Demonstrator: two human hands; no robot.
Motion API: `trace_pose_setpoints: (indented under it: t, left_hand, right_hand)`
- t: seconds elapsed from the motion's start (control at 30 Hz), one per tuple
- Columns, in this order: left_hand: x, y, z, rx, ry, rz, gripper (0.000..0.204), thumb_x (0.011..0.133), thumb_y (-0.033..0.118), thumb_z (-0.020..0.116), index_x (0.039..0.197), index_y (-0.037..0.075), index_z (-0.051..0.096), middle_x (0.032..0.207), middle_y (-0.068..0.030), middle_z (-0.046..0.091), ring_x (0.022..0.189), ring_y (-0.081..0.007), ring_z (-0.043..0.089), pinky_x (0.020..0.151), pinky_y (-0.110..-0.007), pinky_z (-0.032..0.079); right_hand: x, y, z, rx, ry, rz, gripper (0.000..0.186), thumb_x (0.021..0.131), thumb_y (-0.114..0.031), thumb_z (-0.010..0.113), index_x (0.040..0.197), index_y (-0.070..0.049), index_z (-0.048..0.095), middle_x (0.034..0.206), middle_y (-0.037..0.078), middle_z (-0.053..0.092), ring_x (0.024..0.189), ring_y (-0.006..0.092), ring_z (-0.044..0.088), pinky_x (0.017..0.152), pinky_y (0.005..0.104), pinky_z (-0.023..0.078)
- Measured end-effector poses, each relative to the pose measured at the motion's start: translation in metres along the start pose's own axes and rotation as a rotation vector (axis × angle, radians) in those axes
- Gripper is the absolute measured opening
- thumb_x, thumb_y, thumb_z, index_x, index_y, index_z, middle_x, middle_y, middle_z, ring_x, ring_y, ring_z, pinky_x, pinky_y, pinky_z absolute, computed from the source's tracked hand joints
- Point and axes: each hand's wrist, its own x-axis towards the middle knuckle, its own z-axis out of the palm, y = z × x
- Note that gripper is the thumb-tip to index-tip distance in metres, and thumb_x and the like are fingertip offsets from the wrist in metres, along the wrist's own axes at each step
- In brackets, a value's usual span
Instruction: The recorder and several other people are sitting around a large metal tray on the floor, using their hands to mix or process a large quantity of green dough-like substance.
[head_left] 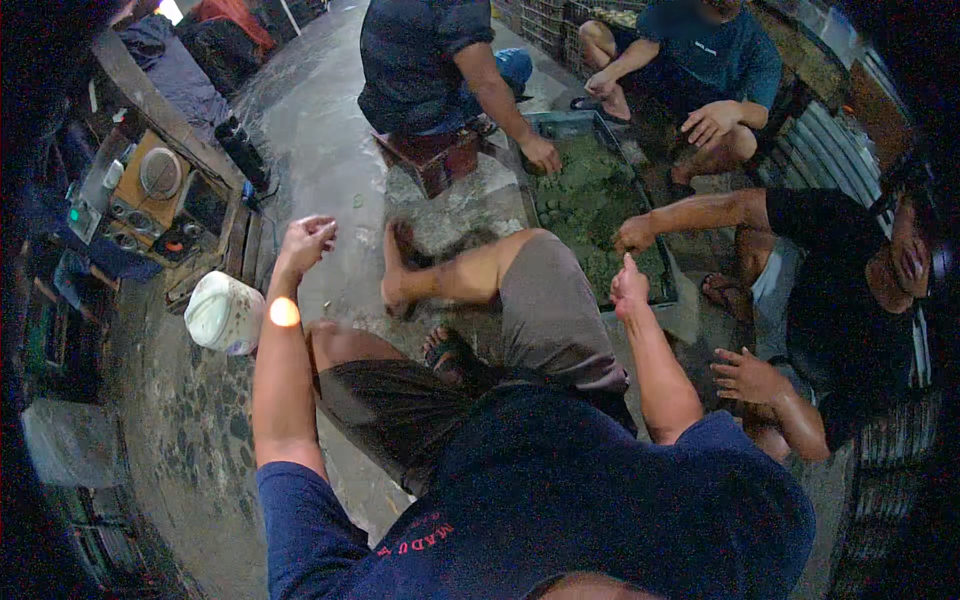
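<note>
My left hand [307, 243] is raised over the concrete floor, to the left of my knees. Its fingers curl in toward the thumb, and nothing shows in them. By the near end of a shallow rectangular tray [655, 200], my right hand [628, 288] is closed with its thumb side up; whatever it may hold is hidden. Grey-green, lumpy material [590, 190] covers the tray's bottom. Just beyond my right hand, a co-worker's hand [634, 234] hangs over the tray. Another co-worker's hand [541, 156] reaches down at its far left side.
A person sits on a reddish-brown box [430, 160] left of the tray; others sit at far right and right. Beside my left forearm stands a white bucket [222, 312]. Further left are a speaker-like wooden unit [155, 190] and a dark cylinder [240, 155].
</note>
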Motion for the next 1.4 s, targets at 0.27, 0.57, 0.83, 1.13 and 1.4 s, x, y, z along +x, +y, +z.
trace_pose_setpoints:
  t: [0.27, 0.57, 0.83, 1.13, 1.4]
  left_hand:
    - [-0.003, -0.091, -0.003, -0.077, -0.215, -0.395, 0.018, 0.081, 0.016, 0.060, 0.094, 0.003, 0.059, 0.066, -0.0075, 0.059, 0.044, -0.0143, 0.051, 0.036, -0.026, 0.037]
    - [-0.007, -0.075, -0.007, -0.121, -0.304, -0.477, 0.025, 0.084, 0.019, 0.057, 0.101, 0.001, 0.055, 0.070, -0.0105, 0.059, 0.047, -0.0185, 0.055, 0.037, -0.029, 0.038]
    - [0.016, -0.061, -0.026, -0.055, -0.238, -0.378, 0.035, 0.083, 0.024, 0.058, 0.113, 0.006, 0.051, 0.079, -0.0073, 0.061, 0.055, -0.0149, 0.057, 0.039, -0.025, 0.040]
    - [0.092, -0.052, -0.044, 0.036, -0.136, -0.295, 0.032, 0.082, 0.024, 0.060, 0.106, 0.003, 0.055, 0.072, -0.0062, 0.059, 0.050, -0.0141, 0.054, 0.039, -0.024, 0.039]
    - [0.078, -0.094, -0.014, 0.172, -0.264, -0.590, 0.032, 0.079, 0.023, 0.062, 0.108, 0.010, 0.055, 0.070, -0.0045, 0.059, 0.049, -0.0134, 0.052, 0.040, -0.030, 0.037]
  right_hand:
    - [0.011, 0.006, 0.006, 0.239, -0.272, 0.141, 0.026, 0.085, -0.035, 0.047, 0.084, -0.009, 0.049, 0.065, 0.005, 0.053, 0.046, 0.0115, 0.044, 0.038, 0.0250, 0.035]
    - [-0.002, 0.003, 0.023, 0.168, -0.141, 0.182, 0.046, 0.084, -0.048, 0.047, 0.052, -0.015, 0.039, 0.043, 0.000, 0.037, 0.034, 0.0122, 0.029, 0.032, 0.0267, 0.020]
    - [0.006, -0.004, 0.023, 0.206, -0.277, 0.087, 0.030, 0.088, -0.037, 0.046, 0.075, -0.010, 0.050, 0.060, 0.003, 0.048, 0.045, 0.0129, 0.041, 0.039, 0.0269, 0.031]
    - [0.015, 0.005, 0.008, 0.187, -0.140, 0.224, 0.042, 0.084, -0.043, 0.050, 0.058, -0.013, 0.039, 0.048, 0.002, 0.040, 0.034, 0.0113, 0.028, 0.033, 0.0247, 0.019]
    - [0.025, -0.012, 0.027, 0.102, -0.162, 0.091, 0.040, 0.086, -0.040, 0.047, 0.061, -0.009, 0.046, 0.050, 0.005, 0.046, 0.035, 0.0148, 0.039, 0.033, 0.0281, 0.030]
